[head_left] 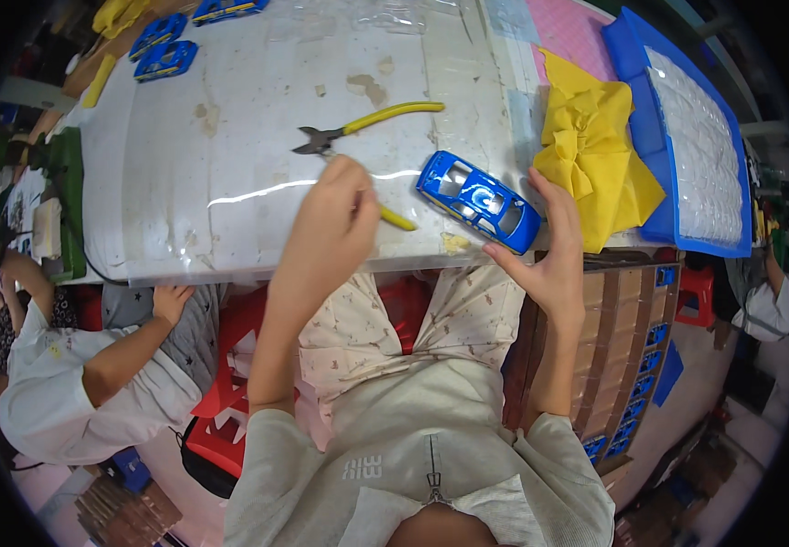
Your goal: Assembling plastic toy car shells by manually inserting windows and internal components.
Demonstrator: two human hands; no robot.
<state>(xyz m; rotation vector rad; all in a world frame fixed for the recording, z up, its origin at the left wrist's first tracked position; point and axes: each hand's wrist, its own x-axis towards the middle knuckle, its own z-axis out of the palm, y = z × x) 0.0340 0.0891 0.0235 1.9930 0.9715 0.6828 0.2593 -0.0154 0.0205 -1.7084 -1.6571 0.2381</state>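
A blue toy car [476, 202] with open window gaps sits at an angle near the table's front edge. My right hand [551, 244] curves round its right end, thumb at the near side, fingers stretched and apart; the index fingertip stands off the body. My left hand [335, 217] is closed in a pinch, and whatever is between its fingertips is hidden. Just beyond it lies a pair of cutting pliers [321, 139] with yellow handles spread wide. The near handle passes partly behind my left hand and comes out on its right.
Yellow cloth [590, 150] lies bunched to the right, beside a blue tray [657, 150] of clear plastic pieces. More blue car bodies [166, 59] lie far left. A partitioned brown box [608, 342] with blue cars stands at lower right. Another person [107, 378] sits at left.
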